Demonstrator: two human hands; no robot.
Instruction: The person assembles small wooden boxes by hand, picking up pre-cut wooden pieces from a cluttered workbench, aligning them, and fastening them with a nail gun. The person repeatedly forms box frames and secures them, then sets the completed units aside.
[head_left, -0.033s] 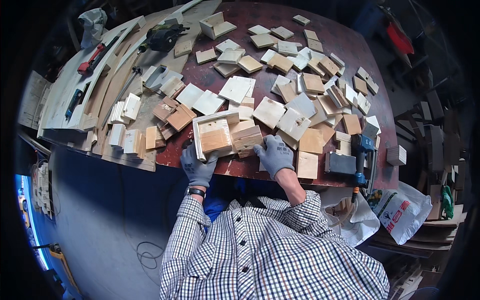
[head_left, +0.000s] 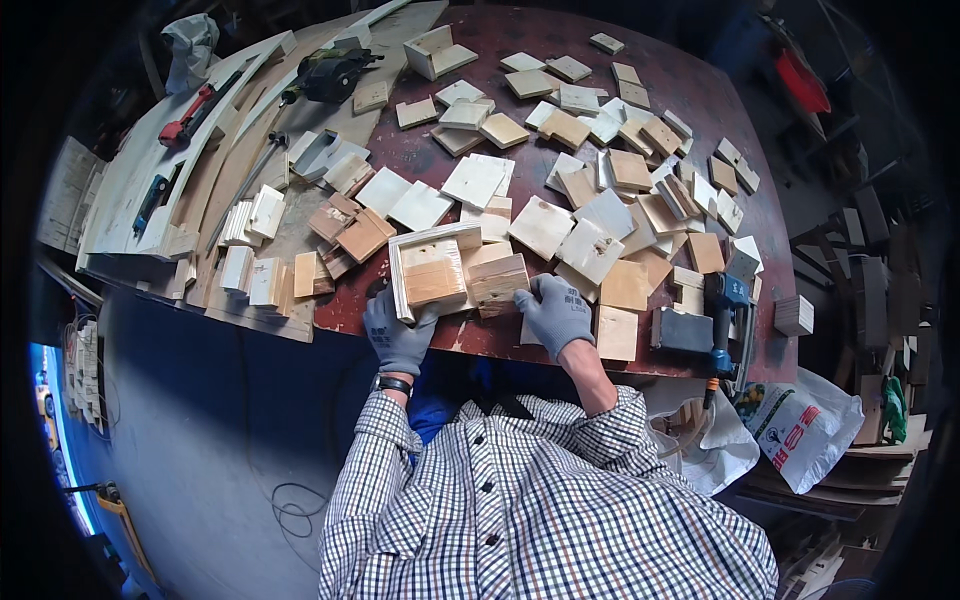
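Note:
My left hand (head_left: 398, 335), in a grey glove, is closed on the lower left corner of a wooden corner piece (head_left: 433, 272) near the table's front edge. Two pale boards form this piece's upright sides, with a tan block between them. Against its right side sits a small wooden block (head_left: 497, 284) with dark grain. My right hand (head_left: 557, 312), gloved alike, is closed at that block's right end, thumb and fingertips against it. The undersides of both pieces and some fingertips are hidden.
Many loose wooden blocks (head_left: 541, 227) cover the dark red table (head_left: 690, 75). At right lies a blue nail gun (head_left: 727, 310) with an orange hose fitting. Long boards (head_left: 235, 150) on the left carry a red tool (head_left: 188, 125) and a dark power tool (head_left: 335, 75). White bags (head_left: 806, 425) hang at lower right.
The whole view has shifted very slightly. My right hand has eased a little to the right, its fingers still at the block; my left hand keeps its hold.

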